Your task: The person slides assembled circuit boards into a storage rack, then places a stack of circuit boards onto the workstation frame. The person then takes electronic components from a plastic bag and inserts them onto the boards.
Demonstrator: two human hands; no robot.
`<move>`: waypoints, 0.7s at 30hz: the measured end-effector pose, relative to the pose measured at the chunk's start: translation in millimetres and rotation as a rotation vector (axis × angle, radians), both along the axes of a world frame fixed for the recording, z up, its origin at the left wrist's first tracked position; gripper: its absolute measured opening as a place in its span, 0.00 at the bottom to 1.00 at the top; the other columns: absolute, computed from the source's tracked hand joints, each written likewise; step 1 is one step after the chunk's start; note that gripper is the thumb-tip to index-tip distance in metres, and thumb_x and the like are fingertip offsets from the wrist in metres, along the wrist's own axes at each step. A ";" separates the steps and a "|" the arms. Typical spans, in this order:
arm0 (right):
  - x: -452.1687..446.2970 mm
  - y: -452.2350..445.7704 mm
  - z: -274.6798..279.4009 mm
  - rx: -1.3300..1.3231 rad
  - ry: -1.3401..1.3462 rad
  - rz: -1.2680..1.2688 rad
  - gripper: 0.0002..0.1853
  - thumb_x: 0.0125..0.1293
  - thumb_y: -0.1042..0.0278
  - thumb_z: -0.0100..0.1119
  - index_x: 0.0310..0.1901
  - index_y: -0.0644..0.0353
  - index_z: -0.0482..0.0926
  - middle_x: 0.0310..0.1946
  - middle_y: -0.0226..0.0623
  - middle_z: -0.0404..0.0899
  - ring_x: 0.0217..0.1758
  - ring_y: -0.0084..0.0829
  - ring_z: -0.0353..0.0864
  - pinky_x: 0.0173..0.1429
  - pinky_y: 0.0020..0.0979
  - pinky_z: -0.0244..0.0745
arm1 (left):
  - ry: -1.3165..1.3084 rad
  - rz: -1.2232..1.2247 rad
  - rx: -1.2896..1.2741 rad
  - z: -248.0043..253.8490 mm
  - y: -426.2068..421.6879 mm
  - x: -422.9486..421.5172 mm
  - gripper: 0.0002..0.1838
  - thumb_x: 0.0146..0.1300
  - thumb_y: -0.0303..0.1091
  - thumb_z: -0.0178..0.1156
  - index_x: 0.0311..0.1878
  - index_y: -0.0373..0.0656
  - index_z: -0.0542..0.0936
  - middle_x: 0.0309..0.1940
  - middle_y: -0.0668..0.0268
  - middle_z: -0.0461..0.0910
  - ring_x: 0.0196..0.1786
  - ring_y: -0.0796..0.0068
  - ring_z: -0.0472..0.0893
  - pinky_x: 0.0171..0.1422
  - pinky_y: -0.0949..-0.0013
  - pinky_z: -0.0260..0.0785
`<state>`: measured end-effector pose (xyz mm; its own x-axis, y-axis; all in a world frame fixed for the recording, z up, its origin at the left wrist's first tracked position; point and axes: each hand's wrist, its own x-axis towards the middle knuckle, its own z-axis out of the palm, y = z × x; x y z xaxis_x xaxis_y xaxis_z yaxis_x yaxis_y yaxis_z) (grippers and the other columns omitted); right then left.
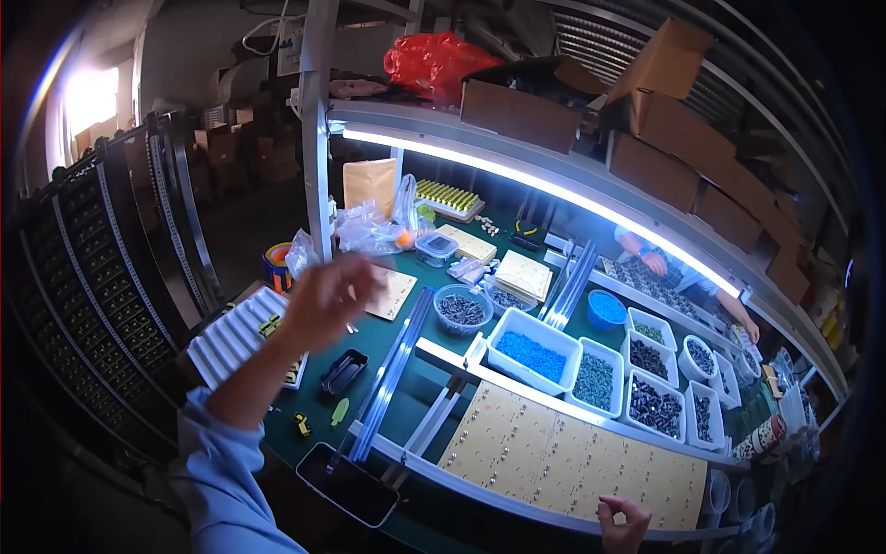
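My left hand (337, 294) is raised over the left part of the green bench, in front of a tan perforated board (392, 292). Its fingers are bent and smeared by motion, so I cannot make out what they hold. At the lower right, my right hand (624, 522) is by the front edge of a large tan circuit panel (572, 452) dotted with small parts. Its thumb and forefinger are pinched together; anything between them is too small to name. Behind the panel stand a white bin of blue parts (532, 355) and a bin of green parts (598, 380).
Metal rails (392, 374) run beside the panel. A black tray (349, 485), a small dark container (344, 371) and a ribbed white tray (242, 332) are at the left. Across the bench are another person's hands (653, 262). A lit shelf (554, 180) hangs above.
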<state>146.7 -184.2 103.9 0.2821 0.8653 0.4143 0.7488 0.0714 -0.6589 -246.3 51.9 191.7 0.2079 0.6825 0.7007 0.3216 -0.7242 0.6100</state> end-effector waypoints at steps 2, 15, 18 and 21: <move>5.7 10.1 0.4 -0.026 -0.009 -0.035 0.07 0.53 0.74 0.60 0.34 0.63 0.80 0.24 0.39 0.80 0.26 0.24 0.77 0.32 0.25 0.70 | -0.040 0.244 0.167 42.6 39.1 -3.1 0.11 0.54 0.36 0.58 0.37 0.40 0.78 0.25 0.65 0.79 0.28 0.79 0.79 0.30 0.75 0.69; -1.1 86.0 97.3 -0.151 0.015 -0.030 0.07 0.54 0.75 0.58 0.35 0.64 0.80 0.23 0.36 0.79 0.27 0.23 0.76 0.34 0.24 0.70 | 0.182 0.710 0.249 157.5 267.3 -7.7 0.12 0.54 0.32 0.55 0.44 0.47 0.78 0.37 0.59 0.79 0.40 0.62 0.79 0.45 0.64 0.70; -3.7 91.9 99.0 -0.200 0.063 -0.058 0.06 0.53 0.76 0.59 0.34 0.64 0.80 0.22 0.35 0.78 0.27 0.23 0.76 0.34 0.25 0.71 | 0.278 0.680 0.174 171.0 296.0 -2.4 0.14 0.54 0.31 0.53 0.44 0.54 0.78 0.38 0.59 0.78 0.41 0.61 0.78 0.46 0.63 0.69; -5.7 93.4 97.2 -0.260 0.102 -0.097 0.07 0.53 0.75 0.59 0.35 0.64 0.80 0.23 0.36 0.79 0.27 0.22 0.76 0.34 0.25 0.71 | 0.364 0.581 0.067 170.8 324.5 -2.7 0.16 0.53 0.31 0.51 0.44 0.61 0.78 0.39 0.62 0.78 0.43 0.60 0.77 0.47 0.61 0.69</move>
